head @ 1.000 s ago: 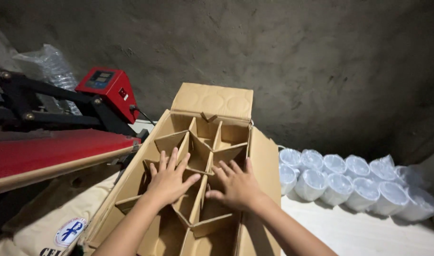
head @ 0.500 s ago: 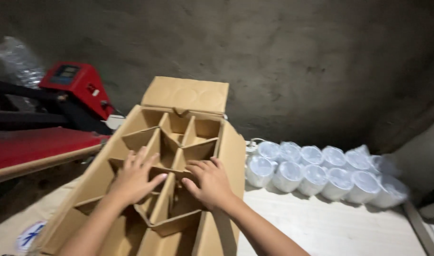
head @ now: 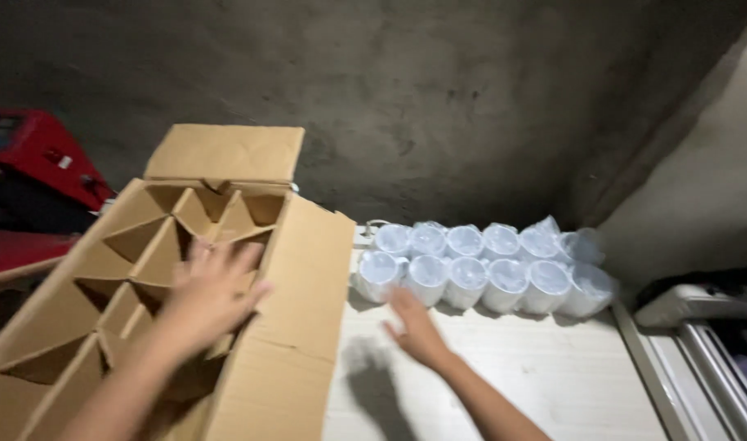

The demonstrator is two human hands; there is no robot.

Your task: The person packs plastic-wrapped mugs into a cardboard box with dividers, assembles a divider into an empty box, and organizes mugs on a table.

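Left hand flat, fingers spread, palm down on the cardboard divider inside the open cardboard box — nothing gripped, just pressing on the grid near its centre. Hand is motion-blurred, so which cell it covers can't be told. Box sits at about 9 o'clock in the view, its back flap standing up at 11 o'clock and its right flap folded outward toward the tabletop.

Right hand is out of the box, over the pale wooden table, fingers loose and open, holding nothing. It points toward 12 o'clock at the plastic-wrapped white mugs, fingertips just short of the nearest one in the front row — touching or not, can't tell. Hand casts a shadow on the table at its 7 o'clock.

The mugs lie on their sides in two rows, touching each other, just beside the box's right flap. Red heat press at 9–10 o'clock behind the box. White machine edge at 4 o'clock. Rough grey wall behind.
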